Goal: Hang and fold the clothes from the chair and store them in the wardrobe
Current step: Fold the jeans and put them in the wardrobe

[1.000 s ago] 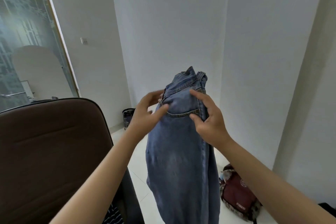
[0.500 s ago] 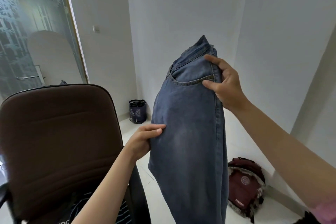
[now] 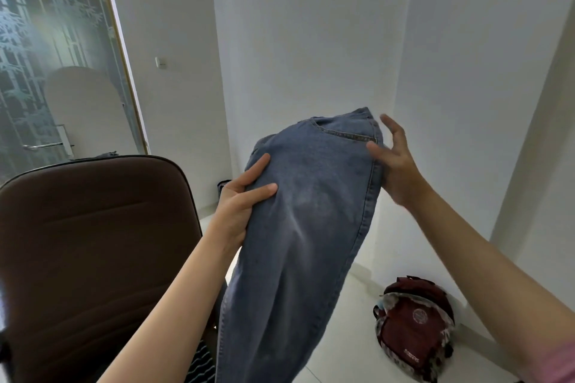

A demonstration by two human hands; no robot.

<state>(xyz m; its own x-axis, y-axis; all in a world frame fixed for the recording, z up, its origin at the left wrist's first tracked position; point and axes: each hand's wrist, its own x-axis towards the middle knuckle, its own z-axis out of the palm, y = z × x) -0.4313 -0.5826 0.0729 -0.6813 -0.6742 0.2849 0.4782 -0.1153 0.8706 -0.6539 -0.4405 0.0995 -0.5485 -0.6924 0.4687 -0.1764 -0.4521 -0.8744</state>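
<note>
Faded blue denim jeans (image 3: 311, 211) hanging mid-frame, beside brown leather chair (image 3: 93, 227); left hand (image 3: 241, 200) gripping side seam, right hand (image 3: 393, 162) pinching waistband. Probably heavy, floppy; best taking firm waistband.

Both arms stretched forward; left hand (image 3: 241, 205) gripping with thumb and forefinger extended, right hand (image 3: 393, 162) pinching, fingers splayed upward.
</note>
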